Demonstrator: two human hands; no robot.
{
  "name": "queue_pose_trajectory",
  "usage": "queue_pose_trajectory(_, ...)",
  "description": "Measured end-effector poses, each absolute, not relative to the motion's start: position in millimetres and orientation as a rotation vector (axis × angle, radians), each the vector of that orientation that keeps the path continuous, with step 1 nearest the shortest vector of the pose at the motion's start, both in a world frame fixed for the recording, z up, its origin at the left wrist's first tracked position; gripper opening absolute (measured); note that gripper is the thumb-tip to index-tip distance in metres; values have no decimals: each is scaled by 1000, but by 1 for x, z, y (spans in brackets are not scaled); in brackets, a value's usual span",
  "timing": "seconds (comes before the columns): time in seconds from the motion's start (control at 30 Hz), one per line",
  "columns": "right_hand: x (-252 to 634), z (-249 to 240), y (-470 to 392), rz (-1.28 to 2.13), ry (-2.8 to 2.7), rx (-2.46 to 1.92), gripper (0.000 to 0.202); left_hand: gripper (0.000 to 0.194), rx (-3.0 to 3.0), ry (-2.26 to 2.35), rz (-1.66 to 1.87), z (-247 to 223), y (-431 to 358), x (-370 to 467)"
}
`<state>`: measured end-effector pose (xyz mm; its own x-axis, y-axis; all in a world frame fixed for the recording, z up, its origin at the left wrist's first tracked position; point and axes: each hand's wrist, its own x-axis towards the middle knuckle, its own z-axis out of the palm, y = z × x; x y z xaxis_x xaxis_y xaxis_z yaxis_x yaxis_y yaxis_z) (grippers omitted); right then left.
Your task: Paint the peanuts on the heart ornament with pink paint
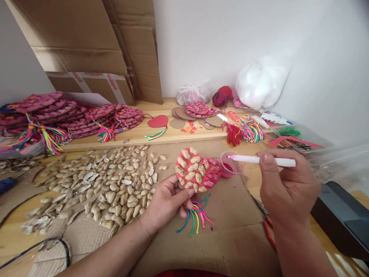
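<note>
A red heart-shaped piece (187, 168) covered with peanuts is held up in my left hand (171, 200), thumb on its front lower edge. The peanuts on its right side are coloured pink; the others are plain. Coloured strings (198, 217) hang below it. My right hand (284, 184) grips a white pen-like brush (250, 159), its pink tip pointing left, over the rim of a small clear cup (230, 171) of dark pink liquid. Whether the tip touches the cup is unclear.
Loose peanuts (123, 200) cover the cardboard at left. Finished pink pieces (72, 115) are stacked behind them. Red-handled pliers (268, 227) and a black box (340, 219) lie at right. A red heart (158, 121), yarn (221, 96) and a white bag (261, 82) sit on the back ledge.
</note>
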<state>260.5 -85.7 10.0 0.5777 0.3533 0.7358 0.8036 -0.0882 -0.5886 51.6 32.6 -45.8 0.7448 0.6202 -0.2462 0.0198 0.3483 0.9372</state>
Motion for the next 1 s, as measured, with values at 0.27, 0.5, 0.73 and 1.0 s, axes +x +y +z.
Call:
queue_pose_trajectory(0.27,241,17,-81,-233,-1294,-1506,7,27,1147,600,418,-48,34,50)
queue_pose_trajectory(0.5,243,12,-79,-219,-1372,-1540,7,29,1124,604,380,-44,33,50)
queue_pose_trajectory(0.73,243,10,-79,-272,-1373,-1514,8,31,1151,579,355,-40,32,50)
queue_pose_trajectory(1.0,244,10,-78,-278,-1414,-1503,8,33,1181,595,344,-43,33,50)
